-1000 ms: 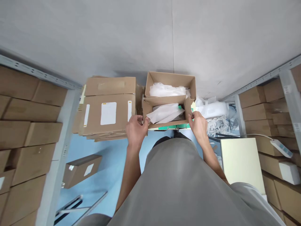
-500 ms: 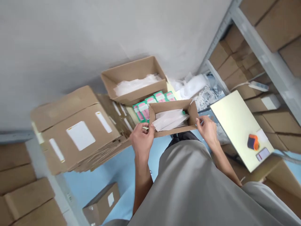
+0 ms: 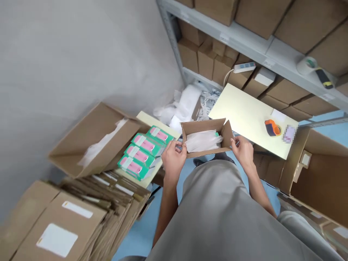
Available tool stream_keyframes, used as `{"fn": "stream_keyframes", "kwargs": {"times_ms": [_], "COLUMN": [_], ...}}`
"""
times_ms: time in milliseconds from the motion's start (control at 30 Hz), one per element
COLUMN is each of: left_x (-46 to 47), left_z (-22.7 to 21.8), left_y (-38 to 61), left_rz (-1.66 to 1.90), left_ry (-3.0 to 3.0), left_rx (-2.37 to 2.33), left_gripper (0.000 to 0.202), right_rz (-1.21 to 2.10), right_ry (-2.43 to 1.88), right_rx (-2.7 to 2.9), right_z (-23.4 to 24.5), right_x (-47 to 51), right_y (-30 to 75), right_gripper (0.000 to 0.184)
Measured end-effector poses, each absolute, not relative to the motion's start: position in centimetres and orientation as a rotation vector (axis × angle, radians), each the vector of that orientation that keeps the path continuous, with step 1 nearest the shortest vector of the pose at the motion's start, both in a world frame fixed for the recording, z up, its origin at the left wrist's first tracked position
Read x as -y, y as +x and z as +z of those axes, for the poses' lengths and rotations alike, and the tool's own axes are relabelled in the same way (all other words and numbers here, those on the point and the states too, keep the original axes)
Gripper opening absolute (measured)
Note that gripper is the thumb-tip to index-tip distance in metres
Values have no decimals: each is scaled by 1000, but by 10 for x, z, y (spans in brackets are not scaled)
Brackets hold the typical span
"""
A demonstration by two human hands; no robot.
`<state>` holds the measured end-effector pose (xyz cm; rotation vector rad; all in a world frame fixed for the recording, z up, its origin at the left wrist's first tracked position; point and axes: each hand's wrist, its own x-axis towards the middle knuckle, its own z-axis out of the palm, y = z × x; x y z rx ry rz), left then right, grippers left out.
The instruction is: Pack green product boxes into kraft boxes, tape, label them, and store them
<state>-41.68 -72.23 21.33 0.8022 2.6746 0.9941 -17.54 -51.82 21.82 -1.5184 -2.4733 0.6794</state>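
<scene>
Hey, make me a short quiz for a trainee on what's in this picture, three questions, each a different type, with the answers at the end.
1. True or false: the left hand and the right hand both grip the small open box, one at each end.
2. What lies inside that box? A) white wrapping B) metal screws C) glass bottles
3. Fill in the word: the green-and-pink packs lie in a row on the person's ____ side of the box.

Key: 1 true; 2 A; 3 left.
</scene>
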Motion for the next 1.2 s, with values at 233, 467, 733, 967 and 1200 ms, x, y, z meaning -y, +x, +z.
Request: {"fn": "stream_keyframes", "kwargs": {"times_ms": [233,467,733,967,1200], "left_x": [547,410,351,350,359], "left_z": [182,152,125,109,108], "left_y": [-398,-368,-351,-345,-328], "left_rz": [900,900,753,597,586], "left_ry": [1090,1355,1448,1377,1542], "left_rx": [-2478,-2311,-2201,-2163,-1844], "left_gripper": [10,12,10,5,31], "right_rz": [689,647,765,905,1014], "right_ry": [-1716,-1796,-1886,-1956,-1497], "right_rx": [2181,2046,2029,1962,2333], "right_z": [176,151,132,113,104], "right_x": [418,320,284,293,289], "right_y": [-112,-66,-43,-37,-49], "right_gripper": [41,29,20,25,36]}}
